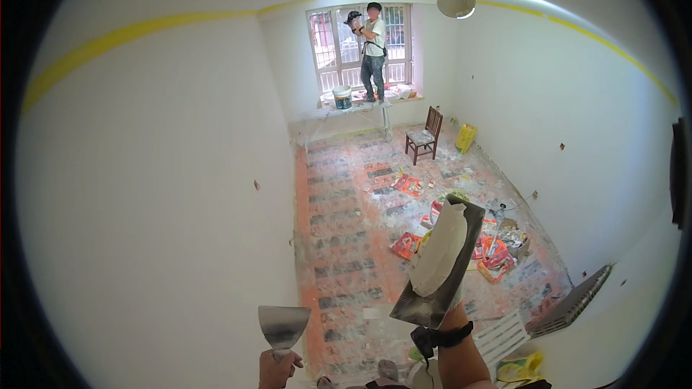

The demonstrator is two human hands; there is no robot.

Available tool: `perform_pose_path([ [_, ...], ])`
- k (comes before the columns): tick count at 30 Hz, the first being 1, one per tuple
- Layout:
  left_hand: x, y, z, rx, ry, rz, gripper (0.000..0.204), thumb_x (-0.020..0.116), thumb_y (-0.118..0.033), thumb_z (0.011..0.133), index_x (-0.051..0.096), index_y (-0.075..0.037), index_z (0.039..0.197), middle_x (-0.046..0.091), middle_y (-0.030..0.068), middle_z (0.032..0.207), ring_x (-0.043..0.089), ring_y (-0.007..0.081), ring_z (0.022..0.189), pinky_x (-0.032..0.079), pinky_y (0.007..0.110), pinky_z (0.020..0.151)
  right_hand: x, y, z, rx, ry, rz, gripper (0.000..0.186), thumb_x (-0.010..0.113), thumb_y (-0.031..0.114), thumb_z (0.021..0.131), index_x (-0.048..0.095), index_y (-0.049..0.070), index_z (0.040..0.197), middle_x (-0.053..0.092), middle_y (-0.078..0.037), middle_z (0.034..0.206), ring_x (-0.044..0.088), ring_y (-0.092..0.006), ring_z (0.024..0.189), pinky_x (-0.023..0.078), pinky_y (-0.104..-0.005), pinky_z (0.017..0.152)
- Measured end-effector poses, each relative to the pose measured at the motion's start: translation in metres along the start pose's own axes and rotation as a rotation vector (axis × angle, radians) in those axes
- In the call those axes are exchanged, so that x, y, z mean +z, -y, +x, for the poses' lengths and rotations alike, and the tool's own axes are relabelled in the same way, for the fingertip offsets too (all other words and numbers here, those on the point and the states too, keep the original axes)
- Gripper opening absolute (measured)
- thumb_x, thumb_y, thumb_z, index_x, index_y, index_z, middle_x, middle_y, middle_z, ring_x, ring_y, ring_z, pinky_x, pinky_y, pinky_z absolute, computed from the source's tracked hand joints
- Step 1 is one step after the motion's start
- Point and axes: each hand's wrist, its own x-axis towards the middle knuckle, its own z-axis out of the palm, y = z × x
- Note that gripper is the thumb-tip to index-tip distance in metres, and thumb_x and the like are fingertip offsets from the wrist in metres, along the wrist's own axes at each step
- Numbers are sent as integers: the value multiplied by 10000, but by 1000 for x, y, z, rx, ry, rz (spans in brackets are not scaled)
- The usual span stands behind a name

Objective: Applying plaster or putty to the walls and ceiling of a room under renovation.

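My left hand [278, 369] grips the handle of a putty knife [283, 325], its wide metal blade pointing up, near the left wall. On the right, a flat plastering trowel [472, 238] is held up and tilted, with a long thick layer of off-white putty [441, 251] spread along its face. My right hand [456, 315] is behind this trowel, holding it from the back, so the fingers are hidden. A black strap with a small device [427, 340] circles my right wrist. The two tools are apart, and neither touches a wall.
A co-worker [373, 43] stands on a raised platform [346, 111] by the window, beside a bucket [342, 96]. A wooden chair [425, 134], a yellow container [466, 138] and crumpled red bags [496, 261] are on the spattered floor. White slatted panels [502, 338] lie lower right.
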Motion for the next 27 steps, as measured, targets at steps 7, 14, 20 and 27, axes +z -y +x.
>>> perform_pose_path([
  [7,-21,-13,8,130,42,-54,175,618,-89,862,708,44,792,702,109,687,505,73,454,361,256,398,31,13,-5,-64,57,-141,421,586,282,995,519,53,1343,634,-104,1252,627,-308,1102,532,-440,937],
  [14,-77,46,46,997,12,511,241,598,-74,893,764,-128,1059,703,101,721,452,206,396,433,367,409,17,-42,-26,-447,230,-350,423,590,272,995,517,52,1348,634,-106,1268,629,-312,1114,534,-441,943],
  [20,-112,41,30,1043,41,508,465,572,14,762,731,-163,1162,690,147,747,601,324,621,485,473,576,156,-7,-14,-643,229,-441,425,593,264,994,515,51,1353,634,-107,1281,630,-315,1124,536,-442,948],
  [27,-139,86,98,1279,136,546,516,588,16,716,703,-149,1191,762,55,879,628,300,644,506,468,625,261,60,-38,-488,338,79,171,581,220,1040,579,78,1136,674,-27,880,678,-128,711,569,-234,543],
])
